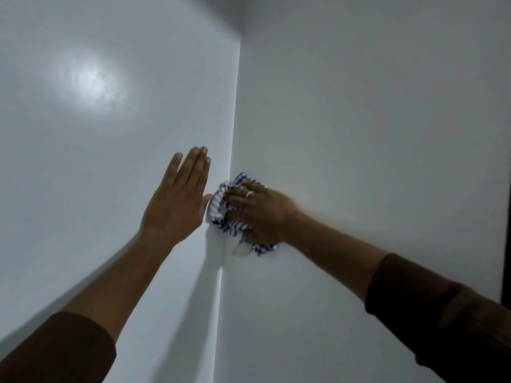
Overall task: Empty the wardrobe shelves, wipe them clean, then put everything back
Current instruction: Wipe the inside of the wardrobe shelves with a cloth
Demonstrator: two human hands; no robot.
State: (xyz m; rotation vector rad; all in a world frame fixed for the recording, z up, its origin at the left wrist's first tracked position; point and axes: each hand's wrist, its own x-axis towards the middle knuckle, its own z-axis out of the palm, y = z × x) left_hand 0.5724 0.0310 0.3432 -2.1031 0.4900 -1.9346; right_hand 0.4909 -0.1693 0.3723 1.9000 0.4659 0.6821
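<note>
Two white wardrobe panels meet in a corner seam (232,150) running down the middle of the view. My left hand (179,197) lies flat with straight fingers on the left panel (83,161), just beside the seam. My right hand (257,211) presses a bunched blue-and-white striped cloth (221,208) against the right panel (359,120), right at the corner. Its fingers curl over the cloth, and a ring shows on one finger. Part of the cloth sticks out below the hand.
A bright light patch (91,84) reflects on the left panel. A dark vertical edge (507,244) shows at the far right. Both forearms wear dark brown sleeves (442,322). No shelf contents are in view.
</note>
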